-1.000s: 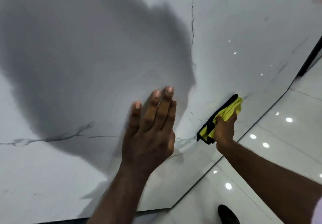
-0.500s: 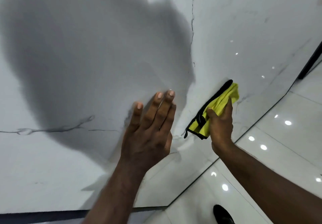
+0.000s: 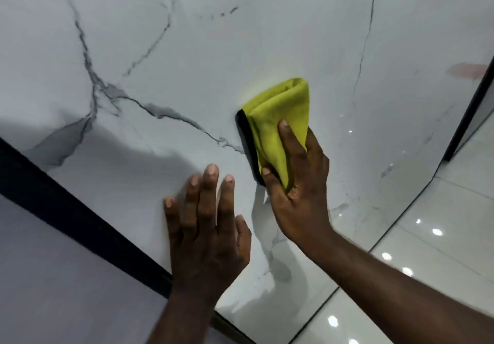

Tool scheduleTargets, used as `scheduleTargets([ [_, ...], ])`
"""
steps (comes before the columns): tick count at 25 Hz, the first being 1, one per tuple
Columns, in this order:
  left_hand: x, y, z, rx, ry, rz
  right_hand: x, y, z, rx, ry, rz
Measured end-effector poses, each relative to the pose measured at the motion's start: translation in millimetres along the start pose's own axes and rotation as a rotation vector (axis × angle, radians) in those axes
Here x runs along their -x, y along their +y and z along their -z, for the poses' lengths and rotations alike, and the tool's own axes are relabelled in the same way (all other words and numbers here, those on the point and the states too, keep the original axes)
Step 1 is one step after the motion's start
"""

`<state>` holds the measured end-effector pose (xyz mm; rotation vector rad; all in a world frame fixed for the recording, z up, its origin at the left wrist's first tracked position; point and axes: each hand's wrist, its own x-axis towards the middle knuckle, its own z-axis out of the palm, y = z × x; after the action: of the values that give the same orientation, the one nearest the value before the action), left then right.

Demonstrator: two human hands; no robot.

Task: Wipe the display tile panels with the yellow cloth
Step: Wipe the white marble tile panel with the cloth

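Observation:
A large white tile panel with dark grey marble veins fills most of the view. My right hand grips a folded yellow cloth with a black hem and presses it flat against the panel's middle. Just left of it and lower, my left hand lies flat on the panel, fingers spread, holding nothing. A shadow covers the panel to the left of my left hand.
A black frame strip runs diagonally along the panel's lower left edge, with a greyish-purple surface beyond it. Glossy white floor tiles with light reflections lie at the lower right. A dark vertical edge bounds the panel at the right.
My right hand has swept the cloth up and leftwards across the panel, closer to my left hand. The view has shifted, bringing the black frame strip and more veins into sight.

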<state>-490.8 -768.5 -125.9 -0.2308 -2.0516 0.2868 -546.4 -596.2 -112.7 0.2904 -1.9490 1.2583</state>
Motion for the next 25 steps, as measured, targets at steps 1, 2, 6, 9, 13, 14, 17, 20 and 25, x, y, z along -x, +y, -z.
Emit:
scheduleTargets([
  [1,3,0,-1,-0.007,-0.019,-0.030,1,4,1,0.005,-0.019,0.015],
  [2,3,3,-3,-0.003,-0.026,-0.046,0,10,3,0.015,-0.039,0.010],
  [6,-7,21,-18,0.049,-0.027,-0.151,-1,57,6,-0.075,0.055,-0.301],
  [9,-11,40,-38,0.041,-0.044,-0.264,18,128,0,-0.148,0.178,-0.638],
  [13,-5,62,-62,-0.032,-0.120,-0.363,87,231,-9,-0.180,0.070,-1.229],
  [14,-3,65,-64,-0.048,-0.127,-0.373,105,244,-11,-0.225,0.045,-1.337],
  [17,0,65,-65,-0.047,-0.110,-0.392,126,247,-19,-0.219,0.027,-1.426],
  [20,2,62,-61,0.021,-0.080,-0.362,111,222,-19,-0.096,0.048,-1.255],
  [25,6,37,-27,-0.060,-0.060,-0.211,46,125,-2,-0.041,0.115,-0.655],
])
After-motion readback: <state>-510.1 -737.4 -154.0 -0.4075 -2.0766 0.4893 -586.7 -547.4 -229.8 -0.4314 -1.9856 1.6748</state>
